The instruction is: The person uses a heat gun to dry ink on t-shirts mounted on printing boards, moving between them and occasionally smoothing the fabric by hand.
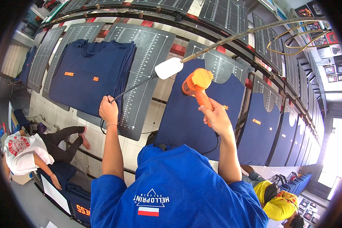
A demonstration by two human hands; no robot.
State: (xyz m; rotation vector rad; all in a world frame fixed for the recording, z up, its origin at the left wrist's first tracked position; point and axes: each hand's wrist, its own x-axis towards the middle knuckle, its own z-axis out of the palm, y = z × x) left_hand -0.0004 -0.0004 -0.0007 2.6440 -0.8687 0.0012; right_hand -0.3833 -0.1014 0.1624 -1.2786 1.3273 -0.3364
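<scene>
My right hand [217, 118] is closed around the handle of an orange heat gun [198, 81]. The gun's head hangs over a dark navy T-shirt [174, 125] laid on a grey board, partly covering its small orange print. A black cable [135, 88] runs through the closed fingers of my left hand [109, 110]. Its upper end enters a white socket connector [169, 68], joined to a brownish cord [250, 33] hanging from above. Just beyond my left hand, a stack of navy T-shirts [88, 76] with orange print lies on a ruled board [144, 76].
More navy shirts [257, 129] on boards curve away to the right. A second row of ruled boards [224, 17] stands across the dark rail. One person in a white shirt [24, 152] is at the lower left, another in a yellow shirt [277, 207] at the lower right.
</scene>
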